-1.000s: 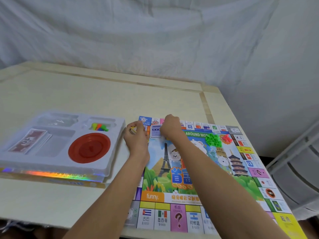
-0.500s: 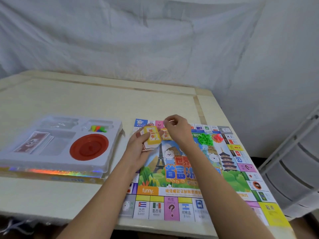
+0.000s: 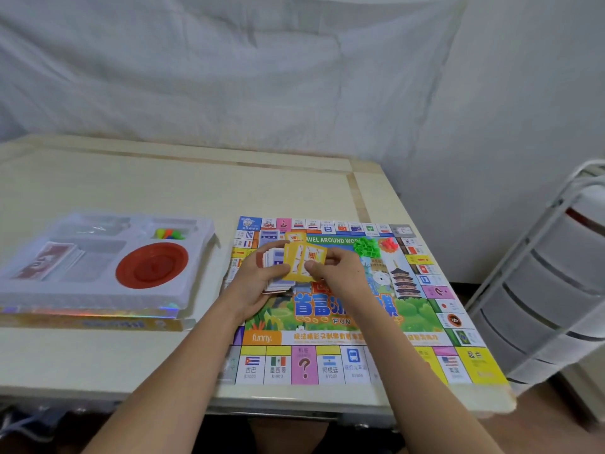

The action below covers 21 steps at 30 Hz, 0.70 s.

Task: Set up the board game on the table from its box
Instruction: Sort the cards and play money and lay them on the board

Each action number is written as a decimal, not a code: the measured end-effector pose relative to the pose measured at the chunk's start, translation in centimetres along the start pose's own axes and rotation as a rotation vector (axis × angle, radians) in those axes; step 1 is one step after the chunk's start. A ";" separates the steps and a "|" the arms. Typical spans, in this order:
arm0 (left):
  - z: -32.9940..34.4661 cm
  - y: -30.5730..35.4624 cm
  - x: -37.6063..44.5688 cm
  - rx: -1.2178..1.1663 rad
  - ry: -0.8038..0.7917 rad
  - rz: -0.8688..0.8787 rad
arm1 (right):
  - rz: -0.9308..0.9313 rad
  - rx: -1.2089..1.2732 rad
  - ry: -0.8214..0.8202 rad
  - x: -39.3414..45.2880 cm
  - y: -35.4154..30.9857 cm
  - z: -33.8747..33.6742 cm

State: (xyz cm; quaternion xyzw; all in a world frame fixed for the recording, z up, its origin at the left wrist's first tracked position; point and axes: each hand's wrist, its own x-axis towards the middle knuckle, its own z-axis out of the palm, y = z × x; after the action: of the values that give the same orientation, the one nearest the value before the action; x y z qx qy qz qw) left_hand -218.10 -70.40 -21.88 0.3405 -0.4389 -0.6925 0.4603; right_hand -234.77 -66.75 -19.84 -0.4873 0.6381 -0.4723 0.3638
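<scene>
Yellow cards (image 3: 302, 257) held by both hands (image 3: 296, 276) above game board (image 3: 330, 339).

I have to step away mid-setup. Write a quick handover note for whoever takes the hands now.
Left hand: holds the stack of cards over the board.
Right hand: pinches the yellow cards fanned off that stack.
Done: game board is unfolded on the table; green pieces and red pieces lie on it.
Left: sort and lay down the cards. In the box tray remain the red dish, play money and coloured pawns.
</scene>
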 end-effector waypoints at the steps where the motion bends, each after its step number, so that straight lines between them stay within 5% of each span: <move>1: 0.1 -0.1 0.1 0.020 0.027 0.019 | 0.000 0.020 -0.013 -0.1 0.0 0.0; 11: 0.2 -1.0 0.3 0.386 0.124 0.182 | -0.046 -0.016 0.011 -0.5 0.4 0.9; 21: 0.5 -1.1 0.0 0.368 0.215 0.290 | -0.149 -0.347 0.017 -0.6 0.3 1.2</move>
State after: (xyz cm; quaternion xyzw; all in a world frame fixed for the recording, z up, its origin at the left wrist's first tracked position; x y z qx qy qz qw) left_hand -218.90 -70.09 -22.67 0.4238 -0.5504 -0.4876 0.5289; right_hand -233.61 -66.41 -20.44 -0.5845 0.6751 -0.3849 0.2334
